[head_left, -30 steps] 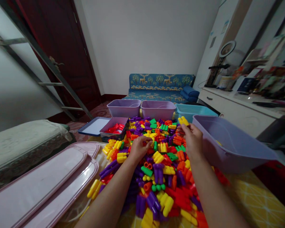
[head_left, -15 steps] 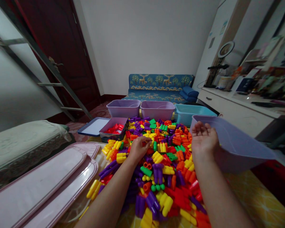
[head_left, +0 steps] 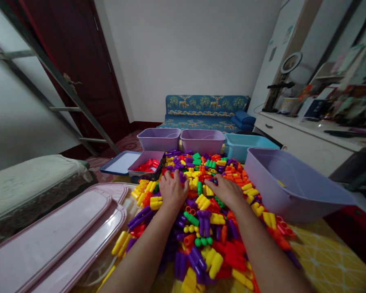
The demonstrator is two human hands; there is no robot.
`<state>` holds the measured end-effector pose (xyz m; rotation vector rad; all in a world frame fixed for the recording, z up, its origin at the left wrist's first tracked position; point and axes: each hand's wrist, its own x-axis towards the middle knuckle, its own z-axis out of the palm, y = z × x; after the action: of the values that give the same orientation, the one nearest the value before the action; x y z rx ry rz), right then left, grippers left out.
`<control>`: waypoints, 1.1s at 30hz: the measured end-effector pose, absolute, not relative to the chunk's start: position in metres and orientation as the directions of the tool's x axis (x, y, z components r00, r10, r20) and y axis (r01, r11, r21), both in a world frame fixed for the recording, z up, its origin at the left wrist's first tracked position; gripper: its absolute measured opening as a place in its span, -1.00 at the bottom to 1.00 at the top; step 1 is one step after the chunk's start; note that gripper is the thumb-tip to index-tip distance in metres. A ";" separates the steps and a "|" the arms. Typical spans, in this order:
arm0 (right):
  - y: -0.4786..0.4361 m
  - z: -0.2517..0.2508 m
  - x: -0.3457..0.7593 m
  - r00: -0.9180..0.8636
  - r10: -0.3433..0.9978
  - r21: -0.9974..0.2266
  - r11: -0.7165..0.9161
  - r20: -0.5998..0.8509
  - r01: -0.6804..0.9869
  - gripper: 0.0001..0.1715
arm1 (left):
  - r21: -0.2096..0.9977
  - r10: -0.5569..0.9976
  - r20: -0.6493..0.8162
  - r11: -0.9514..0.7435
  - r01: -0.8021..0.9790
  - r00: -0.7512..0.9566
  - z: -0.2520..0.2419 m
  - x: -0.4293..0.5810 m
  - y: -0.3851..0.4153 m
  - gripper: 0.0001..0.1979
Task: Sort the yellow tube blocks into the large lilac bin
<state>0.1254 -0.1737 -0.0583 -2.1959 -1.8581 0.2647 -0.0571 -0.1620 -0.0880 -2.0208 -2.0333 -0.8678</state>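
Plastic building pieces (head_left: 203, 221) in red, yellow, purple, green and orange lie in a wide pile on the table. My left hand (head_left: 172, 189) rests palm down over the pile's left-middle, fingers spread, with no piece seen in its grasp. To the right, my right hand (head_left: 227, 191) reaches low over the pile, thumb and fingers apart; its fingertips are partly hidden among the pieces. Close to the right arm stands a large purple bin (head_left: 305, 203), where a bit of yellow shows inside. A small box (head_left: 144, 175) left of the left hand holds red pieces.
Two purple bins (head_left: 158, 140) and a turquoise bin (head_left: 250, 146) line the far table edge. Pink lids (head_left: 64, 236) are stacked at left, near a blue-rimmed lid (head_left: 120, 162). Yellow patterned cloth (head_left: 332, 248) covers the table. A blue sofa (head_left: 201, 110) stands behind.
My right hand has left the rim of the large purple bin and moved left onto the pile. My left hand has shifted slightly left, its fingers now spread.
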 end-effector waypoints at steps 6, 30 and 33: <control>-0.167 -0.082 0.108 -0.002 1.000 -0.556 0.019 0.031 0.831 -0.24 | 0.379 0.889 0.401 -0.380 0.844 0.220 -0.099 -0.058 -0.154 -0.43; -0.174 -0.049 0.113 -0.142 0.950 -0.807 0.312 0.279 0.501 -0.44 | 0.914 0.924 0.379 -0.383 0.136 0.059 -0.090 -0.067 -0.139 -0.58; -0.195 -0.026 0.108 -0.279 0.935 -0.556 0.355 0.220 0.752 -0.54 | 0.939 0.944 0.330 -0.330 0.092 0.023 -0.091 -0.070 -0.136 -0.55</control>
<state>0.1075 -0.1954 -0.0265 -1.4627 -2.1115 0.4730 -0.0704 -0.1357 -0.0912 -2.5671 -1.8370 -2.3502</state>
